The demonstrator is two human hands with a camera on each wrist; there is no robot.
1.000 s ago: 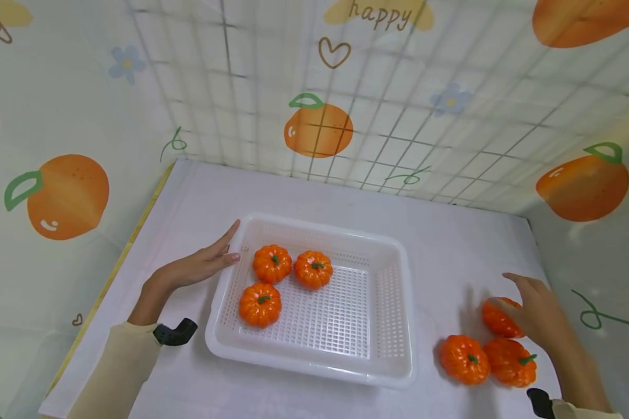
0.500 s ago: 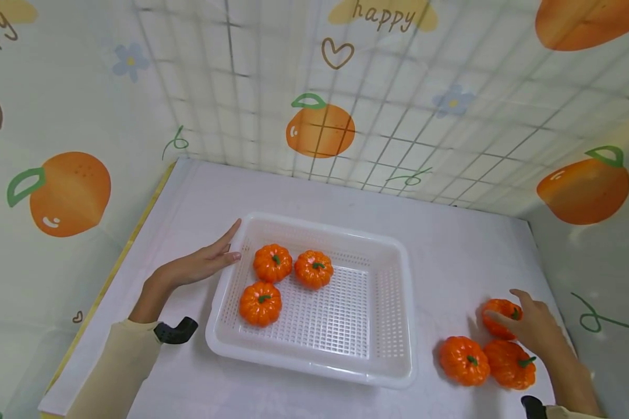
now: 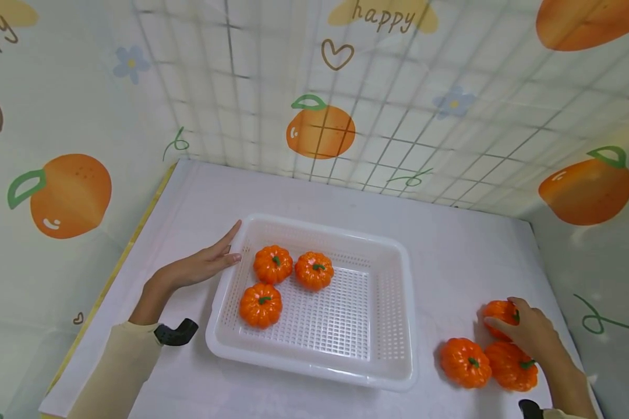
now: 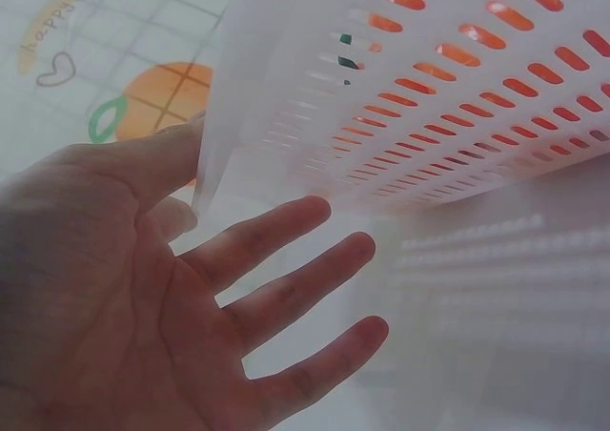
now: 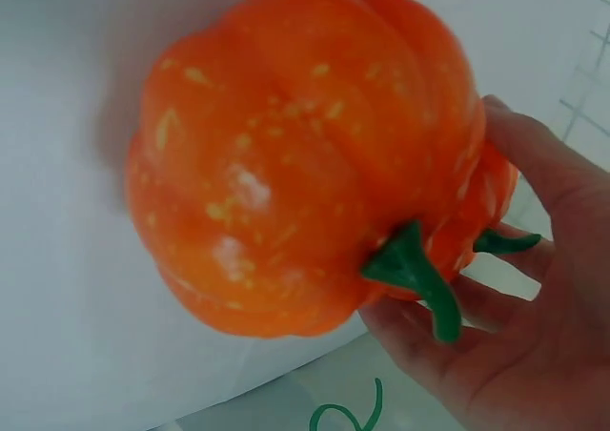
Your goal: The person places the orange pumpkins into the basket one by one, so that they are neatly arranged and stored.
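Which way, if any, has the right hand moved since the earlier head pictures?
Yes: against the white basket, the right hand has moved slightly downward in the head view, toward the person.

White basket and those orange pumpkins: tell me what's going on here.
A person is handling small orange pumpkins beside a white basket. Their right hand has its grip around one pumpkin to the right of the basket; whether it is off the table is unclear. Two other pumpkins sit just nearer the person. The left hand touches the basket's left side, and three pumpkins lie inside.
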